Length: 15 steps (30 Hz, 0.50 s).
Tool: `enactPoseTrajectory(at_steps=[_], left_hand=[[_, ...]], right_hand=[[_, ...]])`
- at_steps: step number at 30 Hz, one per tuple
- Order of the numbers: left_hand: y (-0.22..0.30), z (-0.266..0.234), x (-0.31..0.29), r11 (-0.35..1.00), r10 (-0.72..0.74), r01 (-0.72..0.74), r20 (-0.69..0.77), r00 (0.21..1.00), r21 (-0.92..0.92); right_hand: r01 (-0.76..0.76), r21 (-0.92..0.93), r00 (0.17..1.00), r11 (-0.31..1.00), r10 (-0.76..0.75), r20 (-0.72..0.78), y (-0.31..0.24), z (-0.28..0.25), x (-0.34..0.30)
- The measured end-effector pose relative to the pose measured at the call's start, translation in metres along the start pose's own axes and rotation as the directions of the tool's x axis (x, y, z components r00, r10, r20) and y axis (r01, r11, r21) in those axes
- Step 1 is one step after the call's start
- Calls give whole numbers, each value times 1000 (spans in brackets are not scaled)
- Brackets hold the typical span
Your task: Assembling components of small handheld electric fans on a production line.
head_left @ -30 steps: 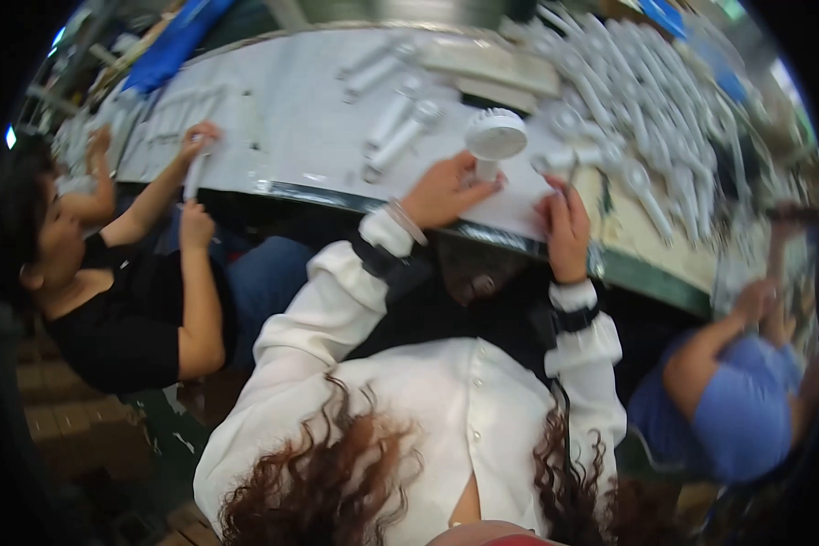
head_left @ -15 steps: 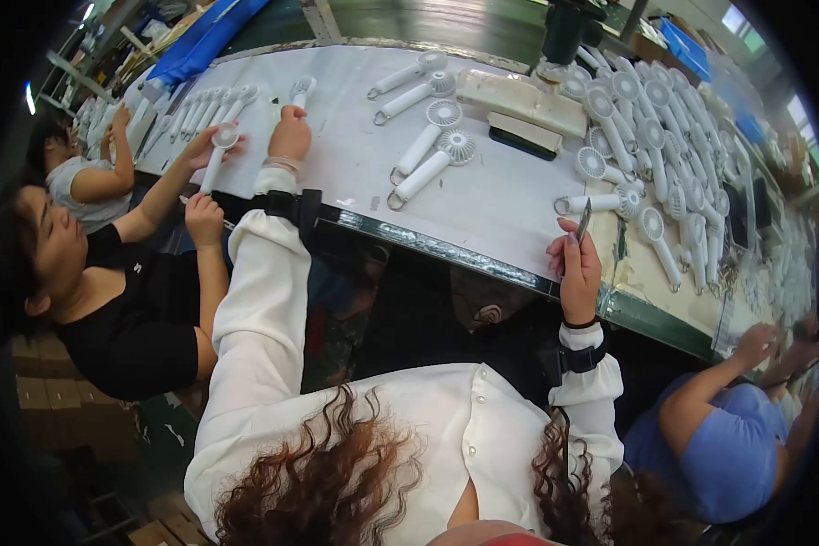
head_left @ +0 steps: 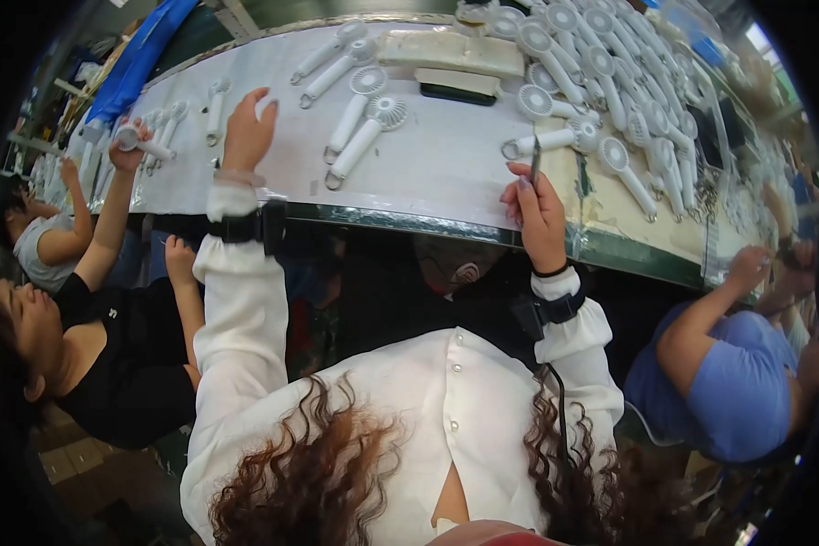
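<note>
My left hand [head_left: 248,135] is raised over the white table, fingers apart, holding nothing. Just left of it a white handheld fan [head_left: 216,111] lies apart from the hand. In my right hand [head_left: 542,220], at the table's front edge, a slim dark metal tool [head_left: 536,159] points upward; its exact kind is unclear. Between my hands several white fans lie slanted, the nearest being a fan with a domed grille [head_left: 362,146]. Close above the right hand is another white fan [head_left: 555,141] on its side.
A large heap of white fans [head_left: 610,68] covers the right end. Behind the middle fans sit a pale block [head_left: 450,55] and a dark green-black pad [head_left: 460,88]. At left a co-worker in black [head_left: 123,364] holds a fan [head_left: 136,139]; a person in blue [head_left: 737,382] sits at right.
My left hand has let go of the fan and drawn away to its right, fingers spreading. The co-worker at left has moved a fan toward the row. The whole view has shifted.
</note>
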<state>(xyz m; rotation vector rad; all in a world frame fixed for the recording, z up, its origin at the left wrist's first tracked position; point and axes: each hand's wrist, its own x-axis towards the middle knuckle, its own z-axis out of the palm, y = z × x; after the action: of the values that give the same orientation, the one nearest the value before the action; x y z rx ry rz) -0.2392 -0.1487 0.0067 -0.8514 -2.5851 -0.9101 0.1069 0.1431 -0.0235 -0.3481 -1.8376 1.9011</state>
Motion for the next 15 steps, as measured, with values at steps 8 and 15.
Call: enactPoseTrajectory(at_steps=[8,15], left_hand=[[144,41,-71,985,151,-166,211,966,55],[167,45,-81,994,78,-103,435,897,34]], right_hand=[[70,14,997,997,-70,26,5,0,2],[36,27,999,999,-35,-7,-3,-1,1]])
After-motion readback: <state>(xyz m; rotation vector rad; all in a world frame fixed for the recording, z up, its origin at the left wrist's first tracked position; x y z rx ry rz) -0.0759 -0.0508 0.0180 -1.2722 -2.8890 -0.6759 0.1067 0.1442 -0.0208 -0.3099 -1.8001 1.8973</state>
